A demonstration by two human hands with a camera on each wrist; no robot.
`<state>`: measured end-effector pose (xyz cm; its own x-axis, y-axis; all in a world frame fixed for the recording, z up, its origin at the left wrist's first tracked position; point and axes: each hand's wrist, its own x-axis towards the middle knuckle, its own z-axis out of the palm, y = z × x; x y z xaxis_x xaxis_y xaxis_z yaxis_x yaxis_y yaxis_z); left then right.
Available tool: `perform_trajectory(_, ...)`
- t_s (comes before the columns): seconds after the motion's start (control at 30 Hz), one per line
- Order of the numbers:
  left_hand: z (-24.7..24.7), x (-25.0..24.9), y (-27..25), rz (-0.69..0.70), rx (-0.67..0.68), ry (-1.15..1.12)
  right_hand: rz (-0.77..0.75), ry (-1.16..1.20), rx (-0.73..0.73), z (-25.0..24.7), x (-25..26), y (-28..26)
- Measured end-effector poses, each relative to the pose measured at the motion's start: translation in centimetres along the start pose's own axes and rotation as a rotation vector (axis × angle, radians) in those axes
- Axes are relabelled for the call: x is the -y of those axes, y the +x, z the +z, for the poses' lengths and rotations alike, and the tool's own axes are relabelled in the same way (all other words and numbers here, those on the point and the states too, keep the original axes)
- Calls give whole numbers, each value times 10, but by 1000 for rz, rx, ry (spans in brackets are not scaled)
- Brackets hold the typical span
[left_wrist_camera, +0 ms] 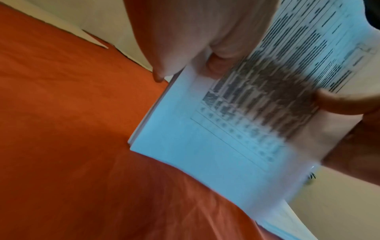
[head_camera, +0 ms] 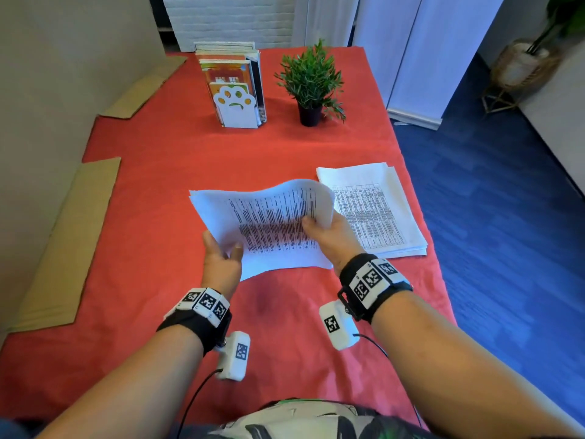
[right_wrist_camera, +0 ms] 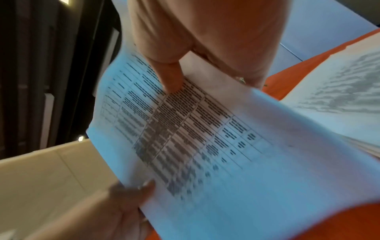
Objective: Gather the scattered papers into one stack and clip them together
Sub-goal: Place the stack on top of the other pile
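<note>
Red-clothed table (head_camera: 158, 185), bookend with books (head_camera: 235, 103) and potted plant (head_camera: 311, 83) toward far edge. Sheaf of printed sheets (head_camera: 269, 223) lifted mid-table, sagging; left hand (head_camera: 221, 255) clamped on near-left corner, right hand (head_camera: 329, 231) pinching right edge. Second paper pile (head_camera: 376, 210) lying by right edge. No clip visible. Risk: loose sheets slipping or fanning, from the bowed hold.

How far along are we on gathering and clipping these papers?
Partly gathered: a second pile lies on the red tablecloth. In hand: left hand and right hand both hold a sheaf of printed sheets. Left: merge the two and clip; no clip is visible.
</note>
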<state>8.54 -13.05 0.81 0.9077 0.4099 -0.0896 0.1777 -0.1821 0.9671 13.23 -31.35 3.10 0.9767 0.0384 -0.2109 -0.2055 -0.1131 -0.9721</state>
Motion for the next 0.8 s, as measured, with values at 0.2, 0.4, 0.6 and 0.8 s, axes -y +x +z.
perform_trajectory(0.2,1,4,13,107,44,141,-95,-187,-120,-44,14,25)
perform_trajectory(0.4,9,30,8,-9,32,276,254,-666,-302,-133,-49,63)
perform_trajectory(0.6,14,56,1,-109,31,317,619,-932,-389,-167,-85,76)
perform_trajectory(0.8,17,68,-4,-182,62,311,697,-956,-392,-168,-99,92)
